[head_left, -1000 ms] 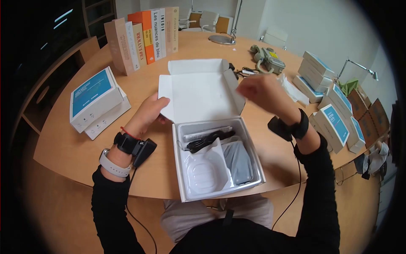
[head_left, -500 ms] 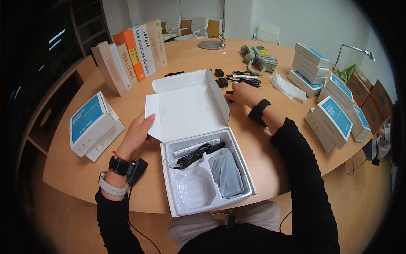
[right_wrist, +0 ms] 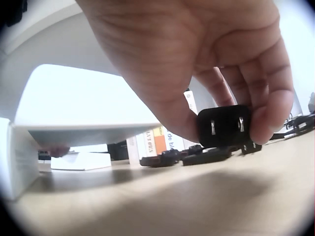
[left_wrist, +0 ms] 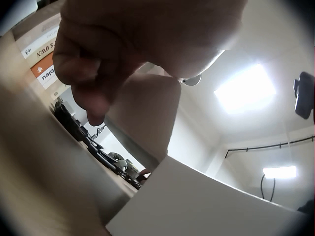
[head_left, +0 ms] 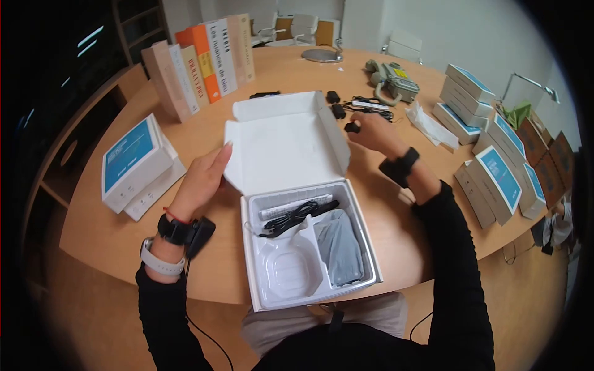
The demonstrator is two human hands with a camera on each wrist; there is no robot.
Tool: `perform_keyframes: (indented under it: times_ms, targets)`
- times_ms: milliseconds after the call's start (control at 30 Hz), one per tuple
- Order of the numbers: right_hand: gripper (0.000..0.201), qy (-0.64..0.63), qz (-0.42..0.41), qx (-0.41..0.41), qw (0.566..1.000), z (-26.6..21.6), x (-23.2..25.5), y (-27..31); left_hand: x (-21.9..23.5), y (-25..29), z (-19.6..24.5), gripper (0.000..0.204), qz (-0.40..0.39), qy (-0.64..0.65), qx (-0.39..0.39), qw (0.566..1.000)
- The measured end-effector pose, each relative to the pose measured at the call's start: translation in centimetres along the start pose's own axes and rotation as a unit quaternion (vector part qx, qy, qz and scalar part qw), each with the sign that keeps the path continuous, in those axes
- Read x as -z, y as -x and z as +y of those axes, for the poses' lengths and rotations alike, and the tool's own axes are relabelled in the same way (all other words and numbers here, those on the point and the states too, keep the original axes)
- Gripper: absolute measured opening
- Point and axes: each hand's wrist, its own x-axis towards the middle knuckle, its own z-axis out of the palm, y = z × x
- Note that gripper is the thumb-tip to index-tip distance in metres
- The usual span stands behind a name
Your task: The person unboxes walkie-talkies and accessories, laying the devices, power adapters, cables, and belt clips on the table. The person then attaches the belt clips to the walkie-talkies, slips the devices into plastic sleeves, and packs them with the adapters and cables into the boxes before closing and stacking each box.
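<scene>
An open white box [head_left: 249,260] lies in front of the body, its lid [head_left: 284,145] folded back. Its tray holds a coiled black cable [head_left: 291,221] and a grey-wrapped item [head_left: 339,247]; the front-left compartment is bare. My right hand [head_left: 376,133] pinches a black plug adapter [head_left: 352,127] just right of the lid; in the right wrist view the adapter [right_wrist: 224,126] shows two metal prongs between thumb and fingers. My left hand [head_left: 201,182] holds the lid's left flap, thumb on its edge; in the left wrist view its fingers are curled beside the flap [left_wrist: 145,110].
Black adapters [head_left: 338,111] and cables [head_left: 374,105] lie beyond the lid, near a corded phone [head_left: 394,81] and crumpled white paper [head_left: 433,128]. Books [head_left: 201,71] stand at the back left. Boxes are stacked at left [head_left: 133,161] and right [head_left: 495,179].
My right hand has come down from the air beside the lid to the table and now pinches an adapter. The left hand stays at the lid's flap; the head view has shifted.
</scene>
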Motion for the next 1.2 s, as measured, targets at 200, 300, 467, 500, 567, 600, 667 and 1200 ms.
perform_keyframes:
  times_ms: [200, 300, 467, 500, 567, 600, 667, 1200]
  targets:
    - [0.032, -0.117, -0.001, 0.023, 0.993, -4.5, 5.1, 3.6, 0.8, -0.1, -0.1, 0.033, 0.133, -0.260, -0.217, 0.931]
    - [0.031, -0.126, 0.016, 0.074, 0.989, -6.4, 6.2, 4.7, 0.9, -0.1, -0.2, 0.033, 0.136, -0.312, -0.247, 0.907]
    - [0.030, -0.077, 0.100, 0.095, 0.987, -6.9, 8.0, 5.7, 1.0, 0.1, 0.1, 0.038, 0.130, -0.338, -0.243, 0.900]
    - [0.030, -0.084, 0.103, 0.095, 0.987, -7.0, 8.8, 5.8, 1.0, 0.3, 0.4, 0.038, 0.130, -0.344, -0.242, 0.898]
    - [0.030, -0.134, 0.050, 0.039, 0.989, -7.2, 10.6, 6.3, 0.7, 0.5, 1.0, 0.036, 0.103, -0.394, -0.209, 0.889]
    - [0.031, -0.202, 0.025, 0.049, 0.978, -7.6, 11.3, 6.7, 0.7, 0.4, 1.2, 0.036, 0.101, -0.398, -0.211, 0.887]
    - [0.031, -0.220, 0.013, 0.115, 0.969, -8.5, 11.1, 7.3, 0.4, 0.4, 1.4, 0.036, 0.089, -0.397, -0.231, 0.884]
    - [0.044, -0.274, -0.082, 0.259, 0.923, -10.8, 4.3, 8.3, -0.3, 0.3, -0.6, 0.043, 0.128, -0.364, -0.225, 0.895]
